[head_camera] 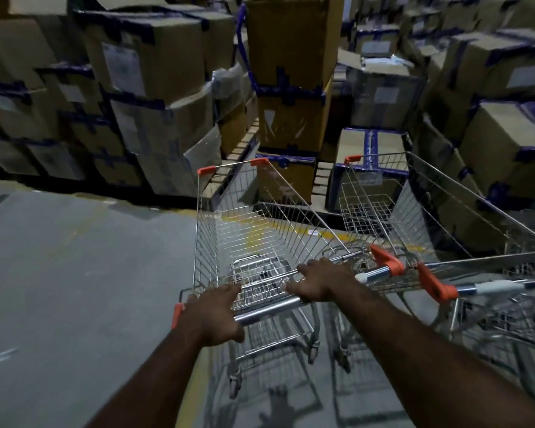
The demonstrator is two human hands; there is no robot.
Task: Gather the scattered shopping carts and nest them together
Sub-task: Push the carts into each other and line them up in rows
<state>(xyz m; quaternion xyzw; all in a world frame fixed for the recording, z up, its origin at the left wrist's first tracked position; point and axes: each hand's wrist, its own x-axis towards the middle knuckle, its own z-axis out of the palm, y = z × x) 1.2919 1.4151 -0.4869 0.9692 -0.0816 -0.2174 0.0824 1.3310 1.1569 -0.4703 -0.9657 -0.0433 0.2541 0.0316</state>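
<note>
A wire shopping cart (229, 217) with orange corner caps stands straight in front of me, its basket empty. My left hand (212, 316) grips the left end of its chrome handle bar (269, 310). My right hand (322, 281) grips the same bar further right. A second wire cart (445, 211) stands close beside it on the right, angled, with its orange-capped handle (436, 285) near my right wrist. The two carts sit side by side, not nested.
Stacked cardboard boxes (155, 81) with blue tape wall off the far side and the right (501, 125), some on wooden pallets (244, 146). Grey concrete floor (74, 273) spreads to the left. A yellow floor line (260, 230) runs under the carts.
</note>
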